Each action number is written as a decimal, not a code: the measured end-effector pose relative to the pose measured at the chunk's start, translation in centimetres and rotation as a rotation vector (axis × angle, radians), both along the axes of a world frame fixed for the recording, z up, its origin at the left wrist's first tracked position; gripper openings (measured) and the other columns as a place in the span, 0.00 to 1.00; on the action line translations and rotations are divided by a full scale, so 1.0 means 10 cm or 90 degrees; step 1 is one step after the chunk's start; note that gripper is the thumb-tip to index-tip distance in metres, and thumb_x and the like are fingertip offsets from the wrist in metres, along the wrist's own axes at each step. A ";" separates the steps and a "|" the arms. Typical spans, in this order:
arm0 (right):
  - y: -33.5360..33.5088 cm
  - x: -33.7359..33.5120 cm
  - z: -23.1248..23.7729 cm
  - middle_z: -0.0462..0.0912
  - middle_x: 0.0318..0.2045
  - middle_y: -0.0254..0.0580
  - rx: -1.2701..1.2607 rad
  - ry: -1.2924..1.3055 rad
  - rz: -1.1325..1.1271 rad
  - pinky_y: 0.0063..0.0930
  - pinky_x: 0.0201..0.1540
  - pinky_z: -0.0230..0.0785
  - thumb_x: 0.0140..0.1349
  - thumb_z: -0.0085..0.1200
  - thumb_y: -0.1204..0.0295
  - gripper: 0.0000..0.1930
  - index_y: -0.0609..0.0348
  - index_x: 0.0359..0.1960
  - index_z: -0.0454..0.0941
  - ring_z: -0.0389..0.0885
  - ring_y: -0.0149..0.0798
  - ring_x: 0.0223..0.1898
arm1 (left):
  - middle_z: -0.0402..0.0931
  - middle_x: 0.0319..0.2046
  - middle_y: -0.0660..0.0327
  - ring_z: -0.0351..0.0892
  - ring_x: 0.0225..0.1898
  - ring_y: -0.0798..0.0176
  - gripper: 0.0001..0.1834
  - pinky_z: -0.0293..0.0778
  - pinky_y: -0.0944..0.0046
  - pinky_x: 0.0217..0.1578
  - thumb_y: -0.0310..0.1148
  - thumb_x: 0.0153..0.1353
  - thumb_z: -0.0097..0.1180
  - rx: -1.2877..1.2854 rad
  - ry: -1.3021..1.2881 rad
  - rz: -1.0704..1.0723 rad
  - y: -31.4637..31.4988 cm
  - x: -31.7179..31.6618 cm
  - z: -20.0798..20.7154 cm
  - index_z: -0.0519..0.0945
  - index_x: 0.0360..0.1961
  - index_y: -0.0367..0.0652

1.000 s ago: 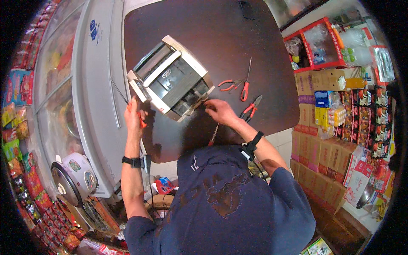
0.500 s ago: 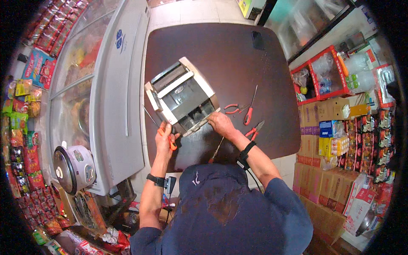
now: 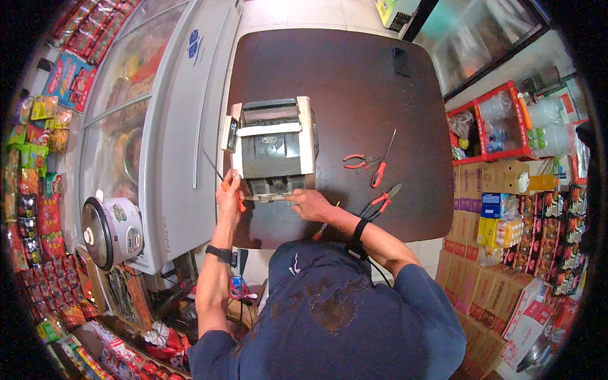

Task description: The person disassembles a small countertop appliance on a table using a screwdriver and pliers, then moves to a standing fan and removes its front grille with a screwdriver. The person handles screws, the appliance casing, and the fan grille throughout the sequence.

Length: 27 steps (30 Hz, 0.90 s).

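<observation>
White-and-black boxy plastic machine (image 3: 272, 149) is now sitting square, no longer slanted, on the dark-brown rectangular table (image 3: 342, 76), likely easing front access. Left hand (image 3: 228, 195) is clamping its fingers around an orange-handled metal screwdriver (image 3: 241, 202); right hand (image 3: 308, 204) is touching the machine's front, pinch unclear.

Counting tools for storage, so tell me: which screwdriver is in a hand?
The orange-handled screwdriver, gripped in the left hand; the red-handled screwdriver lies loose on the dark table, beside pliers.
</observation>
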State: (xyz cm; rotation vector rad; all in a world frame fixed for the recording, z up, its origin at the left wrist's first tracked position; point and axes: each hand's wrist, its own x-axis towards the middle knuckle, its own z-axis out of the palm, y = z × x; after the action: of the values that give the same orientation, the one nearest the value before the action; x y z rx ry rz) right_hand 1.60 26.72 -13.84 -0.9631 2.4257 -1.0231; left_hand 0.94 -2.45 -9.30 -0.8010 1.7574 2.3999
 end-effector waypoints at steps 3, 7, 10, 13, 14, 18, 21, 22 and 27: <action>-0.09 -0.07 0.03 0.82 0.54 0.53 0.004 -0.059 0.046 0.53 0.58 0.79 0.64 0.64 0.70 0.26 0.58 0.65 0.79 0.83 0.61 0.55 | 0.80 0.34 0.68 0.70 0.22 0.75 0.32 0.66 0.71 0.23 0.41 0.74 0.67 -0.045 -0.031 -0.002 -0.13 -0.20 -0.01 0.75 0.72 0.36; -0.21 -0.13 0.01 0.78 0.62 0.57 -0.004 -0.107 0.050 0.52 0.63 0.76 0.65 0.64 0.70 0.31 0.60 0.70 0.74 0.80 0.63 0.61 | 0.79 0.30 0.68 0.70 0.22 0.75 0.32 0.66 0.71 0.24 0.42 0.73 0.67 -0.031 -0.020 -0.035 -0.17 -0.55 0.01 0.76 0.71 0.35; -0.29 -0.15 0.01 0.76 0.66 0.58 -0.042 -0.116 0.034 0.51 0.66 0.74 0.66 0.64 0.69 0.32 0.61 0.71 0.72 0.78 0.62 0.64 | 0.78 0.29 0.68 0.70 0.22 0.75 0.31 0.66 0.71 0.24 0.42 0.74 0.66 -0.041 -0.018 -0.074 -0.19 -0.83 0.04 0.77 0.71 0.35; -0.30 -0.16 0.15 0.76 0.68 0.59 -0.074 -0.121 0.028 0.50 0.69 0.73 0.65 0.66 0.69 0.32 0.62 0.71 0.73 0.77 0.62 0.66 | 0.77 0.28 0.70 0.70 0.22 0.75 0.30 0.66 0.71 0.24 0.43 0.75 0.65 -0.044 -0.024 -0.121 -0.18 -0.96 0.04 0.77 0.71 0.37; -0.27 -0.18 0.23 0.76 0.68 0.59 -0.081 -0.102 0.035 0.50 0.69 0.72 0.65 0.66 0.68 0.32 0.62 0.71 0.73 0.77 0.62 0.67 | 0.76 0.28 0.70 0.70 0.22 0.75 0.31 0.66 0.71 0.24 0.44 0.75 0.65 -0.029 -0.016 -0.132 -0.17 -0.97 0.04 0.76 0.71 0.38; -0.07 -0.30 0.68 0.87 0.52 0.52 -0.171 -0.044 -0.030 0.47 0.57 0.80 0.65 0.66 0.72 0.21 0.57 0.60 0.82 0.85 0.57 0.54 | 0.78 0.30 0.72 0.70 0.24 0.77 0.27 0.66 0.74 0.25 0.43 0.75 0.65 -0.084 -0.007 -0.089 -0.10 -0.81 0.04 0.79 0.68 0.39; 0.14 -0.54 1.00 0.89 0.40 0.45 -0.195 0.092 -0.182 0.43 0.51 0.80 0.63 0.67 0.76 0.13 0.57 0.50 0.87 0.87 0.52 0.44 | 0.79 0.31 0.71 0.72 0.24 0.78 0.24 0.66 0.73 0.25 0.40 0.75 0.65 -0.174 0.038 -0.045 -0.07 -0.70 0.12 0.79 0.66 0.39; 0.17 -0.71 1.06 0.88 0.42 0.47 -0.166 0.195 -0.224 0.44 0.52 0.80 0.62 0.67 0.74 0.16 0.57 0.52 0.86 0.86 0.52 0.47 | 0.79 0.32 0.71 0.72 0.24 0.78 0.25 0.66 0.73 0.25 0.40 0.75 0.65 -0.190 0.056 -0.050 -0.08 -0.69 0.16 0.79 0.66 0.39; 0.21 -1.24 1.21 0.82 0.59 0.51 -0.064 0.287 -0.325 0.50 0.64 0.73 0.62 0.70 0.66 0.27 0.58 0.63 0.79 0.78 0.55 0.62 | 0.79 0.32 0.71 0.72 0.24 0.77 0.24 0.68 0.71 0.25 0.40 0.74 0.66 -0.235 0.096 -0.053 -0.04 -0.79 0.39 0.80 0.65 0.40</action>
State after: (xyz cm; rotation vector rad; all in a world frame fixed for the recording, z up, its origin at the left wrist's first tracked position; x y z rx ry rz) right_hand -10.80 28.84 -1.72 -0.6664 3.1282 -1.1996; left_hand -6.91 -2.87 -5.44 -0.5711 2.2849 2.1639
